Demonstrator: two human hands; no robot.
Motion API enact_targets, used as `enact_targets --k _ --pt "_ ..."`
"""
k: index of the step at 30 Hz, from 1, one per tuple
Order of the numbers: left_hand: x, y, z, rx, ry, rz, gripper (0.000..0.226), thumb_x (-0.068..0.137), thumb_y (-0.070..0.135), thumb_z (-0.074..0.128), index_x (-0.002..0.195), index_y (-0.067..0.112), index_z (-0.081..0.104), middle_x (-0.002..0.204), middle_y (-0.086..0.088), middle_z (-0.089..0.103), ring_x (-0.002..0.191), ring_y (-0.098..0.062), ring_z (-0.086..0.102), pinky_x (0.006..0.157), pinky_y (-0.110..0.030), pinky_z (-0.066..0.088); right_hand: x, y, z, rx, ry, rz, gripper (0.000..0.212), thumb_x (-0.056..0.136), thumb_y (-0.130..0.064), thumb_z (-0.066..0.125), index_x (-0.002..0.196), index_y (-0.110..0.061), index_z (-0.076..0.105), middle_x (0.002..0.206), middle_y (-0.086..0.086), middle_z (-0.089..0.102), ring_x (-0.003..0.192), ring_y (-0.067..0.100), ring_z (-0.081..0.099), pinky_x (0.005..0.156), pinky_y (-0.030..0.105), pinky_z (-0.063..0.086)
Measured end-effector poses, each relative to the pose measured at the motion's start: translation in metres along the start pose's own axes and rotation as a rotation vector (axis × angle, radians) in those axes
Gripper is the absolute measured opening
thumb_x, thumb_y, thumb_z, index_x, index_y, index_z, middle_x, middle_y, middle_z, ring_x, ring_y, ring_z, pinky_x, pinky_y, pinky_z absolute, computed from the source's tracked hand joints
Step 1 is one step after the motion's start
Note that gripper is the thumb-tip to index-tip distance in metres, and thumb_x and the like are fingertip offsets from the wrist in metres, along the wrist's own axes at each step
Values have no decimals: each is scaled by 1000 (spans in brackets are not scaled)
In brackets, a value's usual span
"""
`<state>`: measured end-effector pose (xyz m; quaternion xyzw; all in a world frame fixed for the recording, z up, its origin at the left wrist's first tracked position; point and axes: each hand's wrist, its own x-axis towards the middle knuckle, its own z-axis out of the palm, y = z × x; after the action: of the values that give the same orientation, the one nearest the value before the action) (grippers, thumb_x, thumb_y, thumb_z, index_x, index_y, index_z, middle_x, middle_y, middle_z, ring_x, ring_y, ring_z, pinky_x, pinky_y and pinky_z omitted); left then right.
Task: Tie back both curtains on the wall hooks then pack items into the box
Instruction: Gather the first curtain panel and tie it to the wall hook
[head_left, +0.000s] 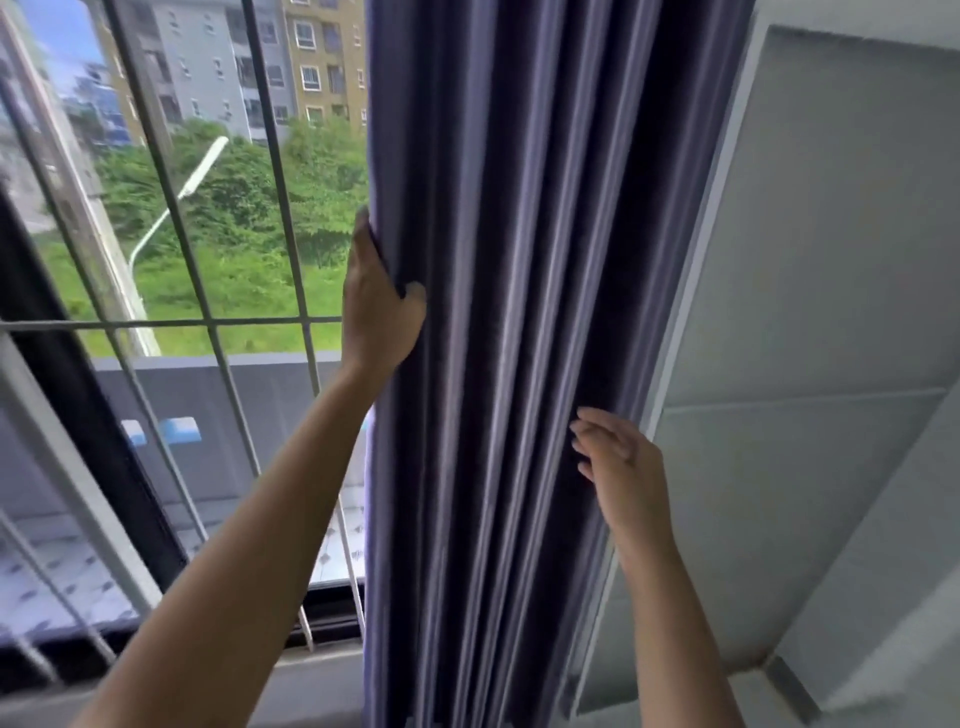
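Curtain: the purple curtain (519, 338) hangs gathered in deep vertical folds, filling the middle of the view from top to bottom; everything else I place against it.
My left hand: my left hand (382, 306) grips the curtain's window-side edge, fingers wrapped behind the cloth and thumb pressed on the front.
My right hand: my right hand (613, 457) sits lower, at the curtain's wall-side edge, fingers loosely bent and touching the outer folds, not closed round anything I can see.
Arms: both forearms reach up and forward, the left higher and stretched further, the right bent closer to me.
Step in hand: I judge I am bunching this curtain into one bundle before tying it back.
Doing it well: I should sweep the window-side edge across toward the wall side, let the right hand catch the folds as they arrive, and keep the pleats stacked, not twisted (a loose fold will slip out of the tie).
Hook and tie: no wall hook or tie-back shows, so I would have to look for them beside the curtain's wall edge.
Window: the barred window (208, 322) lies on the curtain's left, with trees and buildings beyond.
Wall: the pale wall (831, 260) stands on the curtain's right.
Box: not in view.
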<state>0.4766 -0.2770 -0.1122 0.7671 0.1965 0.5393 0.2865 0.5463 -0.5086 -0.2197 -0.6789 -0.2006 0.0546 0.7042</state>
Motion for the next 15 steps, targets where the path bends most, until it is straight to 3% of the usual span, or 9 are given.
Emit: enact_targets --k 2,5,8,10,15 --pt "2 2 7 -41 19 -75 79 78 7 57 148 10 20 133 -11 52 117 -31 52 97 -41 45 -1 2 -2 -8 -24 16 18 91 -26 59 106 -29 69 104 -10 70 104 7 63 98 42 49" --pt "5 3 17 -70 49 -172 64 84 18 62 141 10 34 120 -7 61 105 -27 58 85 -33 48 -4 4 -6 -19 -44 16 19 91 -26 60 107 -28 68 107 -9 69 106 8 62 100 42 48" --pt "4 11 24 -14 36 -178 30 94 3 43 122 1 52 96 -6 59 84 -30 54 58 -18 34 -6 4 -12 -17 -32 24 18 91 -26 60 106 -28 68 106 -9 70 105 7 63 100 42 48" --pt "-1 13 28 7 17 -162 34 91 -7 34 115 -1 56 88 -6 54 74 -26 46 51 -18 29 -6 1 -14 -12 -22 19 17 91 -24 61 105 -27 69 103 -8 70 102 6 64 100 42 48" --pt "-5 4 26 -27 6 -63 41 87 -10 30 115 4 56 90 -6 56 75 -25 46 53 -21 28 7 -23 -3 -7 -16 -60 17 89 -24 64 106 -24 69 93 -7 71 89 8 66 94 42 52"
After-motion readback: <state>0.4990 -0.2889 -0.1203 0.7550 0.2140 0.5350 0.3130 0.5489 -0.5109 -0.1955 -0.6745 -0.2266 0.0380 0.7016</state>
